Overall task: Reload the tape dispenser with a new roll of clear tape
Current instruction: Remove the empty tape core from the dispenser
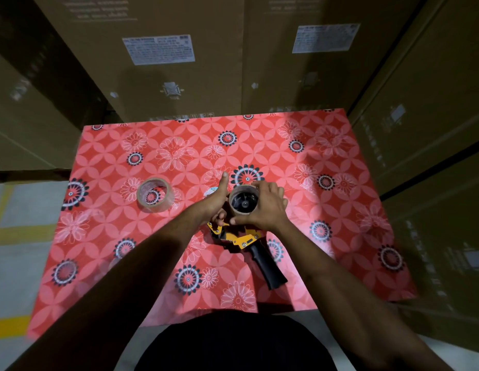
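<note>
Red floral table [340,167], tape roll [154,194], dispenser [249,242]

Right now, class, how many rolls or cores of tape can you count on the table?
2. One clear tape roll lies flat on the table's left. One brown core sits on the tape dispenser, gripped by the right hand. None seem hidden.

Yellow-and-black tape dispenser [246,241] lying on its side mid-bench, black handle toward the person, brown cardboard core [243,200] at its hub, clear tape roll [154,194] flat, well left
</note>
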A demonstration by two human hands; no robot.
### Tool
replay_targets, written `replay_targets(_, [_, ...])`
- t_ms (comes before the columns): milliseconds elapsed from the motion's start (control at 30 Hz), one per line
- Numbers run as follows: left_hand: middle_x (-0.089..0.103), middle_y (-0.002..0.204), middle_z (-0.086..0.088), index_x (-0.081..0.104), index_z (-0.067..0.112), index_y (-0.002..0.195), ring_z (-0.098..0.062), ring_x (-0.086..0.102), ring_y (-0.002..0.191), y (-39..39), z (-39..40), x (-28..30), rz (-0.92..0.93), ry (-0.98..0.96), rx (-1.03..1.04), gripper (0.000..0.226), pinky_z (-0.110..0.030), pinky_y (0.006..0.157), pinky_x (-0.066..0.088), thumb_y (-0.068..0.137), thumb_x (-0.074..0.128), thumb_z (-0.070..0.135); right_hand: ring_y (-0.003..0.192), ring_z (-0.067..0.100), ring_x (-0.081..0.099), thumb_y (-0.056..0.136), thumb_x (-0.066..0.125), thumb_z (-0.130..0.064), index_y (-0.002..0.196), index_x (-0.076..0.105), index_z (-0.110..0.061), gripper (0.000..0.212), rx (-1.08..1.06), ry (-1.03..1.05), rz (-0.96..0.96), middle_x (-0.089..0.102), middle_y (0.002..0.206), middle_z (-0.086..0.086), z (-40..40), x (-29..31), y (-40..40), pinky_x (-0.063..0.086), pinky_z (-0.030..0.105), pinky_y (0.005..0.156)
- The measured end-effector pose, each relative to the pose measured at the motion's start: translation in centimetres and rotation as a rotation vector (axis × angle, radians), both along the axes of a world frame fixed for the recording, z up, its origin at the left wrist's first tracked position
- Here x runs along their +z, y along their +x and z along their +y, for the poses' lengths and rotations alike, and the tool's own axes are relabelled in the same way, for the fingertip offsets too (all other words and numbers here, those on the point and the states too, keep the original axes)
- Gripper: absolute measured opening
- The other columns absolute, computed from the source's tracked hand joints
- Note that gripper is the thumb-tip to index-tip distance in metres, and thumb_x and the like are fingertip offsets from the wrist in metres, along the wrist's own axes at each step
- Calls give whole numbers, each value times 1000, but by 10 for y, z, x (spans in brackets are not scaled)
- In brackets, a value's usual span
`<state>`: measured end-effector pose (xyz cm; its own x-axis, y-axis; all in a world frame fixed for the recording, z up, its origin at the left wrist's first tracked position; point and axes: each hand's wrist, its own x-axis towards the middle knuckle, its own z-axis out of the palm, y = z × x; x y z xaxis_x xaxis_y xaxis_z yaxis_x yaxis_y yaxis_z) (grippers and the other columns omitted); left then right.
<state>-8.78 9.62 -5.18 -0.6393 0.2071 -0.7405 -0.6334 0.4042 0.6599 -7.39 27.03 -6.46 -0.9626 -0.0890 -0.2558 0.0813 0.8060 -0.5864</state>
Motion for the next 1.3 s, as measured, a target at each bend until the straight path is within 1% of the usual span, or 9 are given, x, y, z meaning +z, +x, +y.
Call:
replay_targets(233, [37,45,4,61,33,115,-10,41,36,1,0,-2,13,-24,-22,101,-22,46,38,64,2,98,118,24,37,61,87,-53,144,43,-35,95,82,-75,13,51,131,-6,9,-2,-2,35,39,87])
replay_targets(467, [37,47,4,63,32,114,-9,45,39,-1,-2,-5,-13,6,2,96,-27,57,48,75,1,93,116,25,40,44,93,-58,130,47,-21,104,16,-28,43,48,120,-2,0,0,-1,38,34,85])
replay_targets(600, [35,52,2,49,20,141,-8,46,38,-4,-3,-11,-9,-16,-4,108,-31,66,48,77,2,93,119,28,48,53,82,-52,137,48,-25,95,76,-105,36,58,129,-3,8,-5,0,33,33,86])
replay_targets(767, [37,52,3,65,32,112,-9,43,39,-6,-2,-15,6,-10,-6,102,-30,60,50,66,5,100,118,21,41,47,93,-44,141,38,-19,112,-17,-167,21,42,129,2,2,-5,7,43,32,92])
replay_targets(967, [37,61,-2,52,20,140,-8,42,39,-6,-4,-19,11,-7,32,119,-42,79,55,65,7,101,113,25,50,53,95,-37,131,52,-16,91,39,-155,59,53,122,6,12,0,-1,44,33,89])
replay_targets(1033, [65,81,-24,40,16,147,-5,50,39,-2,0,-12,44,30,92,112,-39,65,59,74,7,94,118,27,51,59,91,-25,135,54,-19,84,102,-182,113,56,124,7,16,5,-2,42,42,100])
replay_targets(1100, [39,144,-42,29,24,156,-14,72,59,3,3,-7,68,48,145,102,-30,52,56,80,7,90,121,28,50,60,84,-12,134,56,-22,80,164,-190,175,55,123,6,18,8,-2,39,46,103])
replay_targets(1167, [21,150,-39,31,26,154,-26,76,79,8,6,-1,77,50,169,97,-25,50,55,83,7,88,121,29,51,59,85,-15,136,55,-22,83,146,-228,180,53,124,8,18,12,-1,42,45,103])
replay_targets(1300, [58,123,-36,41,22,138,-7,46,41,10,3,-1,179,121,186,77,-36,51,60,94,11,76,116,25,51,48,80,-29,140,50,-23,97,-41,-317,156,49,125,8,28,19,-5,43,29,92])
